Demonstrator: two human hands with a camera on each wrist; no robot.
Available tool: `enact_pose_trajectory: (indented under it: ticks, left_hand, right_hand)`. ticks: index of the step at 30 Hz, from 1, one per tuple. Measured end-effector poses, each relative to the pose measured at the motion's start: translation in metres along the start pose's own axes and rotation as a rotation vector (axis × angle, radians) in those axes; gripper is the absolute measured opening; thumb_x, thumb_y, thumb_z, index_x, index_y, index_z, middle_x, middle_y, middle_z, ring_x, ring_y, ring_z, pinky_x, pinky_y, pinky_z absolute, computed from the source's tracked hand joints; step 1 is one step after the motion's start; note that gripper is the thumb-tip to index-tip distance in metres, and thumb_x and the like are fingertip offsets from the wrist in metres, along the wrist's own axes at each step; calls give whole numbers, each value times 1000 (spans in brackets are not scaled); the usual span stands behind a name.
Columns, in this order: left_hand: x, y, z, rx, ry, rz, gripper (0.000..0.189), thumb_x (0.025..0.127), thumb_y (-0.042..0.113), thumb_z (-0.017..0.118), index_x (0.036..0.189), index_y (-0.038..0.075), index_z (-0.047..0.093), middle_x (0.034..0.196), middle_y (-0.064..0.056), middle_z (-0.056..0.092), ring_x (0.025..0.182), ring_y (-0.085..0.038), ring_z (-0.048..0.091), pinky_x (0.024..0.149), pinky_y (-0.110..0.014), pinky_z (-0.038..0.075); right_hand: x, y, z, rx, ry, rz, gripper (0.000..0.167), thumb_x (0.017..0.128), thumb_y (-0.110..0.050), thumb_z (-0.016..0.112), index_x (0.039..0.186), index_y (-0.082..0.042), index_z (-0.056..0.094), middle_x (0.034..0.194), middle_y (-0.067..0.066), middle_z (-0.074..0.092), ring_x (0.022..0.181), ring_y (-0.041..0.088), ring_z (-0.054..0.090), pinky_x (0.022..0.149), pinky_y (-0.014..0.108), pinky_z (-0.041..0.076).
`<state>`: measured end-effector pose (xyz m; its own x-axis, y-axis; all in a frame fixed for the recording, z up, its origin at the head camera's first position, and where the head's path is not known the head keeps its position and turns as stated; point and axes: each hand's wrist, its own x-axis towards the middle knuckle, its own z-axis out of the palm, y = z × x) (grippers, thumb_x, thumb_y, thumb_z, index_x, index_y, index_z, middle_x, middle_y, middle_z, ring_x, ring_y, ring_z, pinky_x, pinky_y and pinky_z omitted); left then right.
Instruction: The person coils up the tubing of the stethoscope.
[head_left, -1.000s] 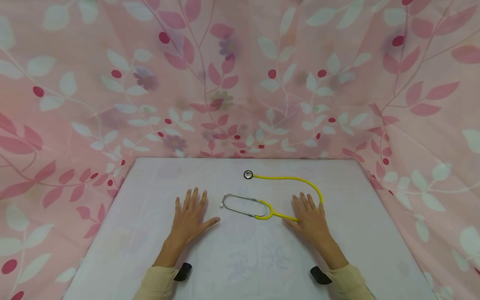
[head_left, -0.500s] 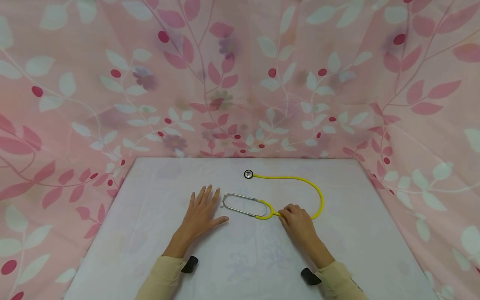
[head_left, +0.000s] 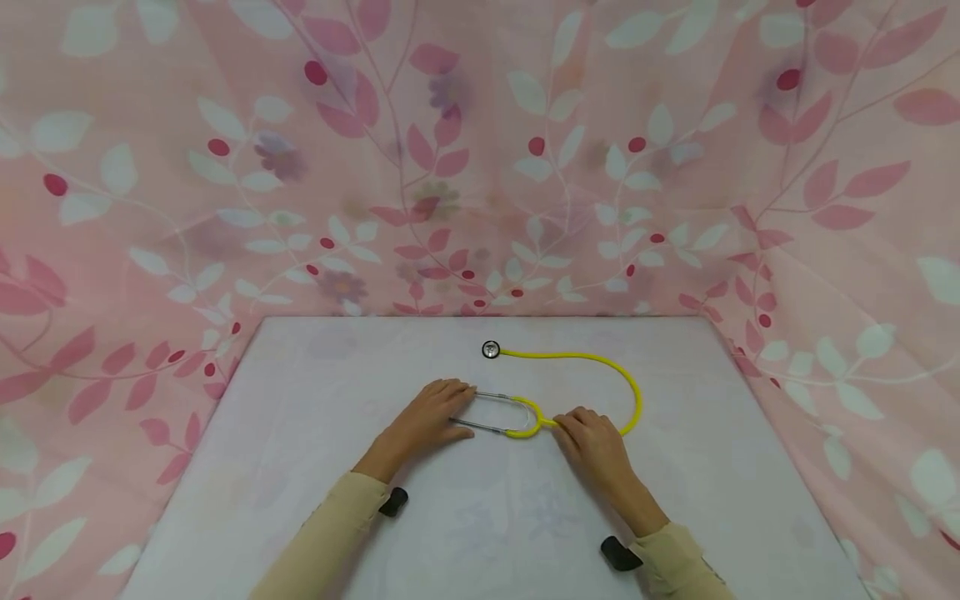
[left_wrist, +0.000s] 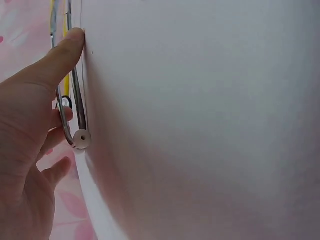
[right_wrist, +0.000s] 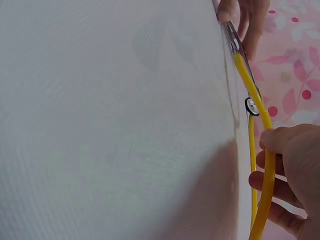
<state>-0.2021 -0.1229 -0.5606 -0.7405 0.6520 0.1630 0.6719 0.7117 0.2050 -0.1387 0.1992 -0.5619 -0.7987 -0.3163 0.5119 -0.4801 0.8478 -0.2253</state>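
A stethoscope with yellow tubing and metal ear tubes lies on the white table. Its round chest piece rests toward the back. My right hand pinches the tubing just past the yellow fork, thumb on one side and fingers on the other, as the right wrist view shows. Over the ear-tip end reaches my left hand, thumb and fingers spread to either side of the metal ear tubes. A pale ear tip shows below that thumb in the left wrist view. In the head view the left hand hides the ear tips.
Pink leaf-patterned cloth hangs behind the table and along both sides. White cloth covers the tabletop. A black device sits at each wrist, the left one and the right one.
My right hand has moved from lying flat over the tubing to pinching it near the fork. The left hand has moved right, from bare table onto the ear tubes.
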Motion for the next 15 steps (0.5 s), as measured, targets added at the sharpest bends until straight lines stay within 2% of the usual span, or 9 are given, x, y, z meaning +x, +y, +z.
enact_pose_trajectory:
  ticks: [3,7,11,15]
  left_hand:
    - [2,1,3,-4,47,34,75,85,51,70,145,12,48,132,-6,56,125,-23,50,111,-40,40]
    - [5,2,6,8,99,71,71,87,47,70,143,7,51,115,-6,57,104,-18,53,94,-33,48]
    - [8,4,8,75,148,110,59,90,42,68,136,6,57,105,-5,55,90,-13,50,81,-28,49]
    - [11,6,9,127,175,123,47,92,41,66,126,8,63,100,-3,55,85,-11,49,76,-24,49]
  right_hand:
    - [1,0,-1,14,20,7,17,81,-15,80,96,-12,76,85,-1,66,74,17,64,62,31,47]
    - [1,-2,-3,43,5,35,17,81,-13,80,98,-12,76,86,-2,66,74,14,64,63,32,50]
    - [2,-4,-7,73,-19,82,18,83,-14,79,100,-12,76,88,-3,66,75,12,64,66,31,53]
    - [1,-2,-10,98,-15,99,18,83,-14,79,100,-12,76,89,-3,67,77,12,64,66,31,54]
